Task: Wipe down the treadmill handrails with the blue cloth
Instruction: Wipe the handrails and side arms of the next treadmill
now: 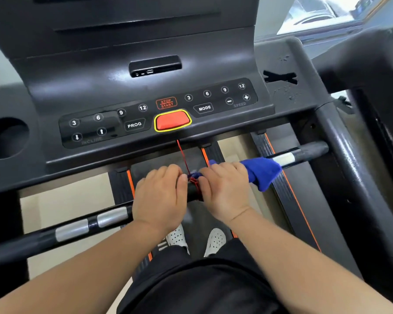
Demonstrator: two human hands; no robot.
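Observation:
A black front handrail with silver sensor patches runs across the treadmill from lower left to upper right. My left hand grips the bar near its middle. Right beside it, my right hand is curled over the bar and holds the blue cloth, which wraps the rail and hangs off to the right of my fingers. Between my two hands a red safety cord is wound round the bar and leads up to the console.
The console with buttons and a red stop key stands just beyond the rail. A grey upright and side rail rise at the right. A cup holder sits far left. My white shoes stand on the belt below.

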